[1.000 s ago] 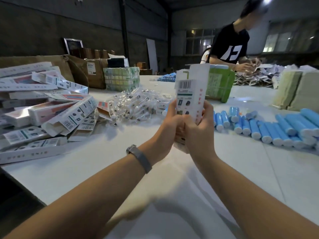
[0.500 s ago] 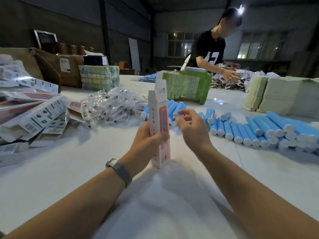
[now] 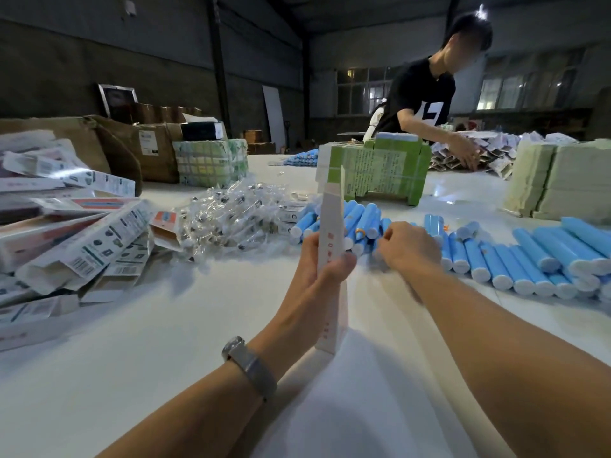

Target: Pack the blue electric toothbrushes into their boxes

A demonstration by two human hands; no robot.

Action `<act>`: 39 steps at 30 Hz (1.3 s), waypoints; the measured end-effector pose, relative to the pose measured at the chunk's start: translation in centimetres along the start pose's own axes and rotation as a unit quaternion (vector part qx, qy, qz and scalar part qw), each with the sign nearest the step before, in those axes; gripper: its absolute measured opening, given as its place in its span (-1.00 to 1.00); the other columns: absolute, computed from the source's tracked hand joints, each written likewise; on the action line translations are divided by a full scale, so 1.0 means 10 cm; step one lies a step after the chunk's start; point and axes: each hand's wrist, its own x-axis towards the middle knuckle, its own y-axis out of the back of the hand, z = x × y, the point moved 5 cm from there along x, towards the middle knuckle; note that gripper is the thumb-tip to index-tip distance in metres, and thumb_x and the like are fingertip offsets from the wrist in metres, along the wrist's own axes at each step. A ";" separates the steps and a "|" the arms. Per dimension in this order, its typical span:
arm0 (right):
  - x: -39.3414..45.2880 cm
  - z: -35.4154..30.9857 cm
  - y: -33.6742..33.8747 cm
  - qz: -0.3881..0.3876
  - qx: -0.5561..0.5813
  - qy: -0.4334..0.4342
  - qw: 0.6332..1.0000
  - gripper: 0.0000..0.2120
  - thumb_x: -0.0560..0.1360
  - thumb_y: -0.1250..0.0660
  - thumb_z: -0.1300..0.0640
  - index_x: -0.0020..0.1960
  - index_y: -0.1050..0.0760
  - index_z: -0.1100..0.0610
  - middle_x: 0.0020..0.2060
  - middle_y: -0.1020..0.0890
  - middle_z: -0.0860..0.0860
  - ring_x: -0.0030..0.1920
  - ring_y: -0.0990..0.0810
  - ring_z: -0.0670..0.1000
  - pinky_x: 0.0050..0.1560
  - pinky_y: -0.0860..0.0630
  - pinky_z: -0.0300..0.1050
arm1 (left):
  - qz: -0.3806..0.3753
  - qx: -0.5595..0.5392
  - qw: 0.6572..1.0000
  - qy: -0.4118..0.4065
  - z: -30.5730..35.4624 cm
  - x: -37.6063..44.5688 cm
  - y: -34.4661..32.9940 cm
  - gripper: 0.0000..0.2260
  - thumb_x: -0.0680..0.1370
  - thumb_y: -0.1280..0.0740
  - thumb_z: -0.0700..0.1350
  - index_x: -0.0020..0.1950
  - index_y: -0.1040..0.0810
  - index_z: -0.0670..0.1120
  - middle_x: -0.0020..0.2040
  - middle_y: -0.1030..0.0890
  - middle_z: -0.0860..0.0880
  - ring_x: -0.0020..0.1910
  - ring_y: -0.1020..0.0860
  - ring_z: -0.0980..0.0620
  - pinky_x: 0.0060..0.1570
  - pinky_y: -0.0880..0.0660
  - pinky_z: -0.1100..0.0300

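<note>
At centre frame, a worker's left hand (image 3: 325,269) grips a tall, narrow white cardboard box (image 3: 330,259) upright, top flap open, while the right hand (image 3: 408,247), fingers curled, reaches among the blue cylindrical electric toothbrushes (image 3: 363,223) just behind; whether it holds one cannot be told. Dozens more blue handles (image 3: 535,256) line the white table (image 3: 132,342) at right, and boxes (image 3: 76,246) lie heaped at left, several visibly open-ended, suggesting much packing remains.
</note>
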 end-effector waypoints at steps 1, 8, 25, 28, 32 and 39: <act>-0.01 0.04 0.04 -0.001 0.050 -0.027 0.998 -0.87 0.56 -0.27 0.01 -0.02 -0.57 0.01 -0.01 -0.62 0.09 0.02 -0.56 0.16 -0.10 -0.39 -0.09 | 0.002 0.002 1.000 0.004 0.00 0.01 0.00 -0.51 0.25 -0.29 0.32 0.14 -0.38 0.24 0.04 -0.47 0.12 -0.09 -0.47 0.28 -0.02 -0.43 0.26; -0.32 -0.01 0.26 -0.032 0.652 -0.225 0.723 -0.88 0.61 -0.32 0.13 0.12 -0.46 0.11 -0.35 -0.49 0.05 -0.38 -0.47 -0.02 -0.48 -0.40 -0.24 | 0.118 0.039 0.990 -0.073 0.07 -0.01 0.17 -0.50 0.30 -0.47 0.23 0.05 -0.38 0.01 -0.11 -0.65 0.16 -0.02 -0.66 -0.11 0.01 -0.63 -0.08; -1.08 -1.05 1.49 0.024 0.549 0.186 0.814 -0.84 0.55 -0.35 0.06 0.09 -0.49 0.09 -0.36 -0.58 -0.31 -0.27 -0.56 -0.29 -0.21 -0.50 -0.39 | 0.179 0.237 0.950 -0.100 0.23 -0.05 0.21 -0.37 0.48 -0.50 -0.07 0.40 -0.19 0.10 0.05 -0.56 0.23 -0.12 -0.58 0.34 -0.31 -0.43 0.54; -1.05 -1.06 1.52 0.053 0.496 0.212 0.840 -0.83 0.52 -0.35 0.04 0.06 -0.48 0.08 -0.30 -0.54 -0.21 -0.26 -0.53 -0.24 -0.18 -0.50 -0.28 | 0.167 0.277 0.940 -0.108 0.24 -0.05 0.16 -0.26 0.48 -0.49 -0.11 0.48 -0.10 0.16 0.08 -0.53 0.19 -0.10 -0.56 0.32 -0.29 -0.40 0.57; -1.06 -1.11 1.43 0.059 0.399 0.240 0.883 -0.88 0.52 -0.35 0.07 0.02 -0.53 0.08 -0.16 -0.50 -0.17 -0.12 -0.51 -0.28 -0.10 -0.48 -0.35 | 0.170 0.299 0.932 -0.110 0.24 -0.05 0.13 -0.30 0.47 -0.48 -0.09 0.41 -0.11 0.24 0.07 -0.53 0.18 -0.10 -0.56 0.31 -0.30 -0.42 0.53; -1.13 -1.16 1.24 -0.010 0.441 0.207 0.873 -0.67 0.43 -0.29 0.03 0.14 -0.50 0.13 0.07 -0.47 0.00 0.09 -0.48 -0.04 0.01 -0.46 -0.19 | 0.195 0.273 0.939 -0.076 0.19 -0.02 0.22 -0.43 0.48 -0.48 -0.06 0.32 -0.22 0.19 0.00 -0.58 0.18 -0.12 -0.58 0.27 -0.32 -0.44 0.44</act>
